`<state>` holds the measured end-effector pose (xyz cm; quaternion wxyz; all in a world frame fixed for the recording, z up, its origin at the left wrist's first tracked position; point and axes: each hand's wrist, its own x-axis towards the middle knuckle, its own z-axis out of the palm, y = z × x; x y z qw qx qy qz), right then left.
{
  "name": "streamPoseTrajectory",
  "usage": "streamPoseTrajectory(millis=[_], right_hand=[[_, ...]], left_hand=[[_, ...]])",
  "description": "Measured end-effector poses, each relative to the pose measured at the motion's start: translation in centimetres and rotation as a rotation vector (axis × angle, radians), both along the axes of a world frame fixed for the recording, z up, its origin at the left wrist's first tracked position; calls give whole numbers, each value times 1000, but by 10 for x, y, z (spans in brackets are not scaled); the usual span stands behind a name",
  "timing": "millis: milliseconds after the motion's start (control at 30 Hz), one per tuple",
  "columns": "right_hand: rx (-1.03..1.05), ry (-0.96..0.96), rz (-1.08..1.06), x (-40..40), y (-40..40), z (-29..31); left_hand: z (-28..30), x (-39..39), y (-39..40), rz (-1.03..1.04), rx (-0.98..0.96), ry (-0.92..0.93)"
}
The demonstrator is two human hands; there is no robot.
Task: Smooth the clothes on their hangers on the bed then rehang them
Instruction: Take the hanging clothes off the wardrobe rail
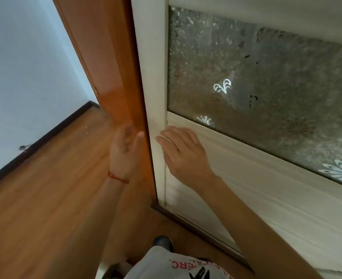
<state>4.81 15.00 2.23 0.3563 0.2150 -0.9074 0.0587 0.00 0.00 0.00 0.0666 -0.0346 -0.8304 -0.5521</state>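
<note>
A sliding wardrobe door (256, 190) fills the right half of the head view, with a pale wood-grain lower panel and a frosted glass pane (256, 77) with white flower patterns above. My right hand (183, 156) lies flat against the door, fingers straight, near its cream left frame (156, 97). My left hand (125, 152) is raised beside the wardrobe's orange wooden side panel (109, 57), fingers straight and blurred, a red string at the wrist. It holds nothing. No clothes, hangers or bed are in view.
Orange-brown wood floor (45, 198) spreads to the left, bounded by a white wall (21, 77) with a dark skirting board. A door track (196, 228) runs along the wardrobe's base. My foot (163, 242) and white printed shirt show at the bottom.
</note>
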Motion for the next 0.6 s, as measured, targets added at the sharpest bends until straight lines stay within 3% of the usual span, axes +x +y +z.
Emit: streamPoseTrajectory(millis=[100, 300, 433, 600], right_hand=[[283, 101, -55, -26, -4, 12], [628, 243, -188, -56, -1, 25], [674, 361, -242, -63, -8, 23], [791, 381, -241, -70, -10, 26]], left_hand=[[24, -19, 3, 5, 19, 85], [54, -47, 3, -47, 72, 168], [73, -66, 11, -87, 81, 228], [74, -77, 17, 29, 44, 361]])
